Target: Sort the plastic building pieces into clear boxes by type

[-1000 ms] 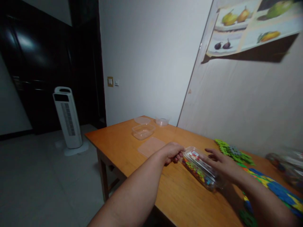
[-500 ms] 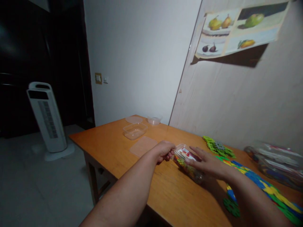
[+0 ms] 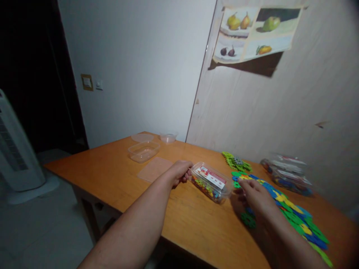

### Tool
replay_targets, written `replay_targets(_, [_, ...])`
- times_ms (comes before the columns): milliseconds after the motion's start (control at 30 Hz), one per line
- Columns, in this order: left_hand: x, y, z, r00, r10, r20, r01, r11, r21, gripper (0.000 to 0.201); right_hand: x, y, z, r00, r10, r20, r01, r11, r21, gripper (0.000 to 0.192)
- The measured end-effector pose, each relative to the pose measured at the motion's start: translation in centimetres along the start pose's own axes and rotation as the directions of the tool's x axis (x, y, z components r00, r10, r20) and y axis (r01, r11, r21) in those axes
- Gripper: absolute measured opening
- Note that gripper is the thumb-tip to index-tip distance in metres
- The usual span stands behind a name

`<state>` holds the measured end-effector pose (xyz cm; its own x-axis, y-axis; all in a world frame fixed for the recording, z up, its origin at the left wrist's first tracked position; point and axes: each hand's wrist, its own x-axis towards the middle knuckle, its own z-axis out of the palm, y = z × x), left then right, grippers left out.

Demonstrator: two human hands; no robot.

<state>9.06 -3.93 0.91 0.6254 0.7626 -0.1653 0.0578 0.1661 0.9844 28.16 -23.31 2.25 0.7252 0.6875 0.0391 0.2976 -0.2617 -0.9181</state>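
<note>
My left hand [image 3: 181,172] is closed at the left end of a clear plastic box [image 3: 211,179], its fingers curled against the edge. The box is filled with small colourful pieces, and a red and white label covers part of its lid. To the right of the box, my right hand [image 3: 254,192] is apart from it, fingers loosely extended with nothing visible in them. Below and behind that hand lies a long spread of flat toothed plastic discs [image 3: 280,198] in green, blue and yellow. A dark green disc [image 3: 248,220] sits nearer the table's front edge.
On the wooden table [image 3: 98,160] are an uncovered clear container [image 3: 144,151], a flat square lid [image 3: 154,169], a round lid [image 3: 142,138] and a small clear bowl [image 3: 168,137]. Lime-green discs [image 3: 235,161] and stacked filled boxes [image 3: 288,173] stand near the wall.
My right hand has moved off the box lid to the right, uncovering the label. My left hand remains at the box's left end. The view has turned rightward.
</note>
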Motion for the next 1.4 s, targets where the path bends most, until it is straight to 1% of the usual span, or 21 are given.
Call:
replay_targets(67, [0.0, 0.0, 0.0, 1.0, 0.002, -0.014, -0.002, 1.0, -0.016, 0.014, -0.9, 0.3, 0.6, 0.995, 0.095, 0.041, -0.099, 0.986, 0.131, 0.03])
replay_targets(133, [0.0, 0.1, 0.1, 1.0, 0.009, -0.021, -0.009, 1.0, -0.018, 0.014, -1.5, 0.3, 1.2, 0.987, 0.136, 0.086, -0.152, 0.964, 0.219, 0.028])
replay_targets(200, [0.0, 0.1, 0.2, 1.0, 0.018, -0.021, -0.018, 1.0, -0.004, 0.014, -1.9, 0.1, 1.6, 0.98, 0.151, 0.131, -0.18, 0.949, 0.257, 0.026])
replay_targets(333, [0.0, 0.1, 0.4, 0.999, 0.039, -0.02, -0.039, 0.999, 0.01, 0.013, -2.1, 0.0, 2.2, 0.97, 0.181, 0.165, -0.221, 0.938, 0.269, 0.023])
replay_targets(500, [0.1, -0.1, 0.3, 0.998, 0.057, -0.021, -0.057, 0.998, -0.012, 0.017, -2.1, 0.2, 2.3, 0.967, 0.169, 0.191, -0.221, 0.929, 0.298, 0.021])
replay_targets(633, [0.2, -0.2, 0.1, 0.999, 0.032, -0.007, -0.033, 0.999, -0.036, 0.019, -2.3, 0.1, 2.3, 0.959, 0.173, 0.225, -0.244, 0.908, 0.34, 0.02])
replay_targets(833, [0.2, -0.3, -0.2, 0.997, 0.036, 0.063, -0.033, 0.998, -0.051, 0.016, -2.6, 0.0, 2.4, 0.958, 0.159, 0.237, -0.247, 0.879, 0.407, 0.011])
replay_targets(967, [0.3, -0.5, -0.4, 0.994, 0.05, 0.097, -0.046, 0.998, -0.039, 0.017, -2.4, 0.4, 2.4, 0.954, 0.172, 0.246, -0.264, 0.873, 0.41, 0.01])
replay_targets(1167, [0.1, -0.4, -0.5, 0.988, 0.079, 0.132, -0.078, 0.997, -0.017, 0.016, -2.1, 1.1, 2.5, 0.96, 0.144, 0.239, -0.235, 0.879, 0.416, 0.01])
replay_targets(1400, [-0.3, -0.4, -0.4, 0.988, 0.099, 0.122, -0.097, 0.995, -0.026, 0.016, -2.3, 0.9, 2.6, 0.967, 0.129, 0.22, -0.209, 0.895, 0.395, 0.013])
